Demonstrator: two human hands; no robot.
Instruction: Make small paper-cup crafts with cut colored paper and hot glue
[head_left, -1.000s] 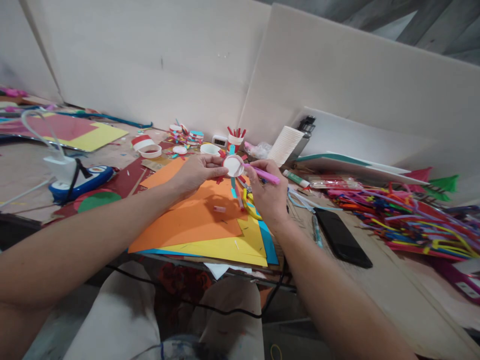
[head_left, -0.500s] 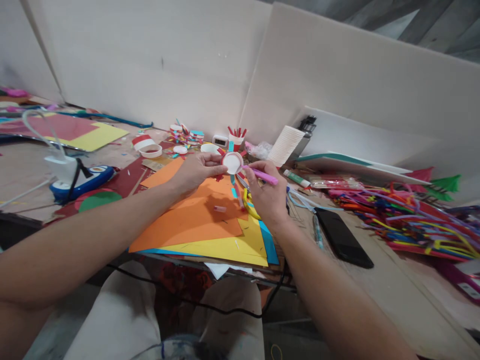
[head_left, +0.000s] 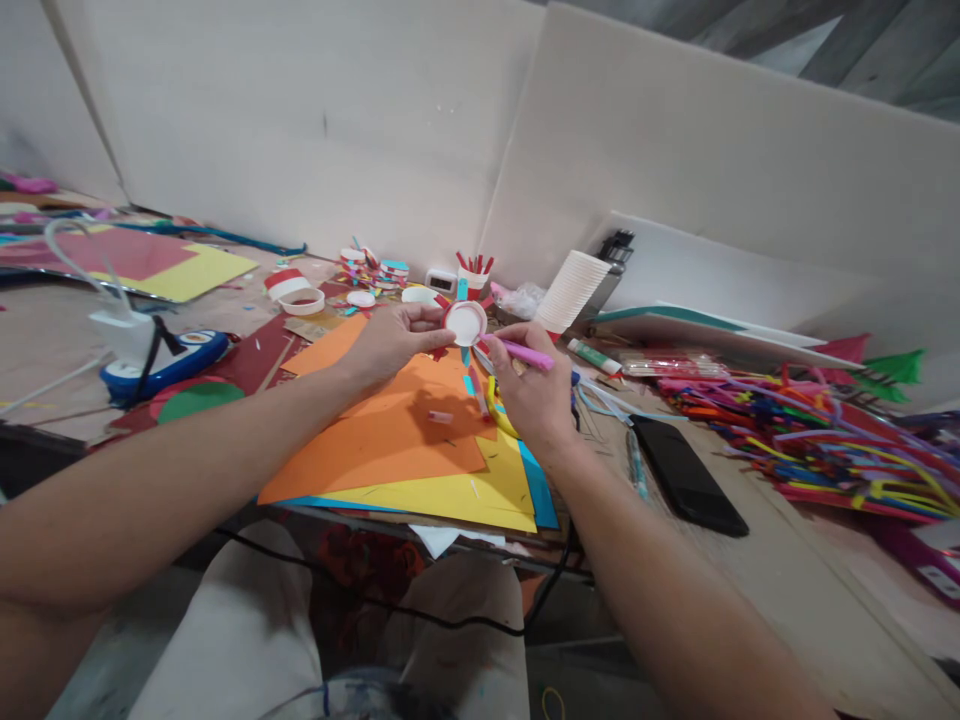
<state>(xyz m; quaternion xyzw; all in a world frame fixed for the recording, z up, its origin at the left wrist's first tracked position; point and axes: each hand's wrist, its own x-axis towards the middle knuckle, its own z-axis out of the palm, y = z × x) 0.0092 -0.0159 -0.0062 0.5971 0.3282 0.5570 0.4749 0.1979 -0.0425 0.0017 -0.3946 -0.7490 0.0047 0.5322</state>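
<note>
Between the fingers of my left hand [head_left: 401,345] is a small white paper cup base [head_left: 466,323], its round face toward me, with red and light blue strips sticking out around its rim. My right hand [head_left: 536,390] grips a pink marker [head_left: 525,353], whose tip meets the lower right edge of the cup base. Under both hands lie orange paper [head_left: 375,430] and yellow paper [head_left: 450,498]. A short pink marker cap [head_left: 440,417] rests on the orange sheet. Yellow-handled scissors [head_left: 499,408] lie partly hidden behind my right hand.
Behind stand a stack of paper cups [head_left: 574,292] and a cup of red strips [head_left: 474,275]. To the right are a black phone [head_left: 688,475] and a heap of coloured pipe cleaners [head_left: 817,430]. A blue power strip [head_left: 165,365] with a white plug sits at left.
Both hands hold nearly the same place. The marker has shifted very slightly at the edge of the cup base; nothing was picked up or let go.
</note>
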